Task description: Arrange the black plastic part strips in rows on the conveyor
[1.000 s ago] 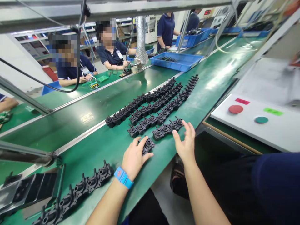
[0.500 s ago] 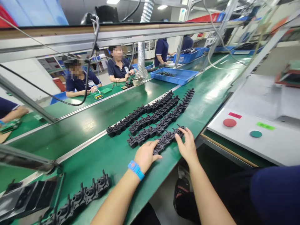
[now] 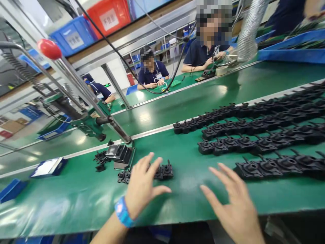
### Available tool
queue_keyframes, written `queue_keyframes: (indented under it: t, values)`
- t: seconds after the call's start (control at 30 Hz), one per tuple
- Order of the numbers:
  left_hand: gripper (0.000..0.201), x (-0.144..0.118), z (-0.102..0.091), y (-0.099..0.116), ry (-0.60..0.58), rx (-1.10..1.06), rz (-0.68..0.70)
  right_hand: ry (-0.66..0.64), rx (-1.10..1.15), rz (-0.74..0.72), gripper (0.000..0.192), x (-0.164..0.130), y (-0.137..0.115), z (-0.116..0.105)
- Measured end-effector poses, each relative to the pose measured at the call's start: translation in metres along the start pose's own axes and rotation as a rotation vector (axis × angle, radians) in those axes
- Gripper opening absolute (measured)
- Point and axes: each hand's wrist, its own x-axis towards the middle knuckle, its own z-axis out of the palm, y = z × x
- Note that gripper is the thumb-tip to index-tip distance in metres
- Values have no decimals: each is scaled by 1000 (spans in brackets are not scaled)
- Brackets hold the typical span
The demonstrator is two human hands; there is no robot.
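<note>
My left hand (image 3: pixel 142 186), with a blue wristband, hovers with fingers spread over a short row of black plastic parts (image 3: pixel 162 171) on the green bench (image 3: pixel 76 196). My right hand (image 3: pixel 235 206) is spread open above the bench and holds nothing. Just right of it lies the nearest long row of black parts (image 3: pixel 276 164). More rows of the same parts (image 3: pixel 254 130) run off to the right behind it.
A lever press with a red knob (image 3: pixel 49 48) and a black fixture (image 3: pixel 120 154) stands left of my hands. A blue-edged tray (image 3: pixel 48 167) lies further left. Behind runs a green conveyor belt (image 3: pixel 177 101), with several seated people in dark shirts beyond it.
The view has swung left. Both hands have left the long rows and moved left; my left hand is now over the short row near the press.
</note>
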Motion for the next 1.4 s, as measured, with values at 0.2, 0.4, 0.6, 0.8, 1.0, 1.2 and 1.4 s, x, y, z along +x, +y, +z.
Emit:
queue_keyframes:
  t: [0.2,0.4,0.6,0.8,1.0,1.2,1.4]
  values:
    - [88,-50,-8,-112,-207,176,-129,-145,-122,-166,57,-16,-38,80]
    - [77,-50,2,-137,-455,73,-83,-242,-348,-267,52,-26,-61,112]
    - [75,-38,-1,-139,-563,82,-130,-289,-314,-204,41,-22,-54,121]
    - [64,-31,-3,-134,-599,-24,-87,-395,-244,-142,42,-19,-42,125]
    - [58,-23,7,-104,-618,-80,-56,-431,-299,-55,42,-21,-39,88]
    - [60,6,23,-33,-647,-90,-5,-361,-342,64,46,-21,-9,34]
    - [61,43,34,12,-629,-100,36,-270,-358,78,47,0,28,4]
